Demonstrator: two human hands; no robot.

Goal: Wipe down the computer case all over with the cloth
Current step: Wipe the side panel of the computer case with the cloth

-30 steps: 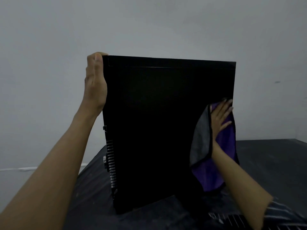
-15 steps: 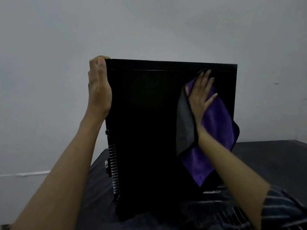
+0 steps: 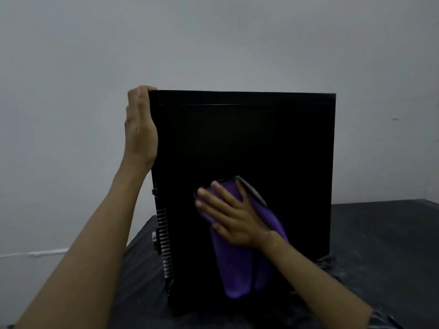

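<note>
Dark table point(image 3: 384, 245), computer case point(image 3: 249, 143), left hand point(image 3: 140, 131) gripping corner, right hand point(image 3: 235, 222) pressing cloth point(image 3: 235, 269)

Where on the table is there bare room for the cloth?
Bare table right of the computer case, back to the wall. A narrower strip left of it, under the left forearm. Crowded in front, where the cloth hangs under the right hand.

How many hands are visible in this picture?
2. The left hand holds the computer case at its top left corner; the right hand presses the purple cloth against its side panel.
</note>
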